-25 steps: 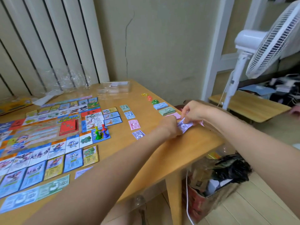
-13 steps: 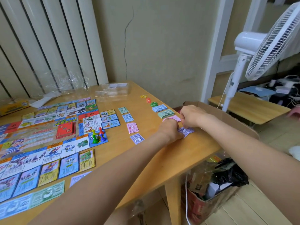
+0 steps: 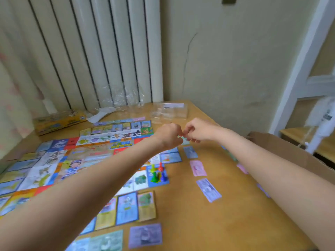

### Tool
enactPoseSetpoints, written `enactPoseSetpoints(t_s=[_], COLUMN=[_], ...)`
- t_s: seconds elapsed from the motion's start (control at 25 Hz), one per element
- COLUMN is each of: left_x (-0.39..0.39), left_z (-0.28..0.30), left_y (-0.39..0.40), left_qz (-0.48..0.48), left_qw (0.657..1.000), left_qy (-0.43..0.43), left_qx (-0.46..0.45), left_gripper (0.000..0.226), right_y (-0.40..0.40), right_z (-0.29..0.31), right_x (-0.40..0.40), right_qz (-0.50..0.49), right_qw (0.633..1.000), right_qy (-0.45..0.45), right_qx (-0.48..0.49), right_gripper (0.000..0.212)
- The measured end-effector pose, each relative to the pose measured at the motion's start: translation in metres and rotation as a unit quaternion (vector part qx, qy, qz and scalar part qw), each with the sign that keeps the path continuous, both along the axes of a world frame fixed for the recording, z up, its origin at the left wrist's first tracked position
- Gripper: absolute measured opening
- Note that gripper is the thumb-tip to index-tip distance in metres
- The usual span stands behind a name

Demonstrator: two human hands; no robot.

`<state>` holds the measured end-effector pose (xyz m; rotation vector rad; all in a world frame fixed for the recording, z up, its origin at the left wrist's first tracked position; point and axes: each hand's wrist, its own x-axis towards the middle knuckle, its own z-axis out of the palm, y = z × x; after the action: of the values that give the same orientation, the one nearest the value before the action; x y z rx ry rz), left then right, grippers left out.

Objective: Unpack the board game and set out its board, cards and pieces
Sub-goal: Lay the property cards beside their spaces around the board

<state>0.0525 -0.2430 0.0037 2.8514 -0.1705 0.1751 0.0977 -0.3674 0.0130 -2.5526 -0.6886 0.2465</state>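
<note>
1. While cards (image 3: 135, 208) and pawns (image 3: 157, 173) already sit on the board (image 3: 59, 160), worktop (image 3: 208, 223) bills are half dealt.
2. My left hand (image 3: 169, 135) and right hand (image 3: 197, 130), fingers curled, pinch a small greenish bill (image 3: 184, 141); blurry.
3. Next: lay it down flat.

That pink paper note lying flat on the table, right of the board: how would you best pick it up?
The pink note lies flat on the wooden table, with bare wood all round it and nothing on top. I would probably come from above at its near short edge, press a fingertip to slide or lift that edge, then pinch it between thumb and finger. Flat paper offers no side to grip.
</note>
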Motion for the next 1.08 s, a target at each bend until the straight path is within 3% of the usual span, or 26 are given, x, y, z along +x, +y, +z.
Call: enactPoseSetpoints(t_s=[0.44,0.64,0.88,0.96,1.08], left_x=[0.013,0.002,0.037,0.054,0.078], left_z=[-0.003,-0.01,-0.016,-0.02,-0.031], left_y=[0.226,0.322,0.363,0.369,0.374], left_qz=[0.157,0.271,0.284,0.277,0.264], left_qw=[0.988,0.962,0.959,0.96,0.963], left_qy=[0.004,0.001,0.004,0.021,0.038], left_qx=[0.001,-0.037,-0.007,0.024,0.045], left_gripper=[0.029,0.029,0.034,0.036,0.036], right_y=[0.214,0.288,0.331,0.339,0.358], right_z=[-0.012,-0.016,-0.024,-0.032,-0.04], right_x=[0.059,0.073,0.119,0.131,0.136], right_qz=[0.205,0.226,0.157,0.18,0.255], right_qw=[0.974,0.965,0.959,0.947,0.907], right_qy=[-0.066,-0.109,-0.151,-0.156,-0.232], right_qx=[-0.068,-0.079,-0.182,-0.215,-0.242], right_gripper=[0.02,0.026,0.048,0.05,0.048])
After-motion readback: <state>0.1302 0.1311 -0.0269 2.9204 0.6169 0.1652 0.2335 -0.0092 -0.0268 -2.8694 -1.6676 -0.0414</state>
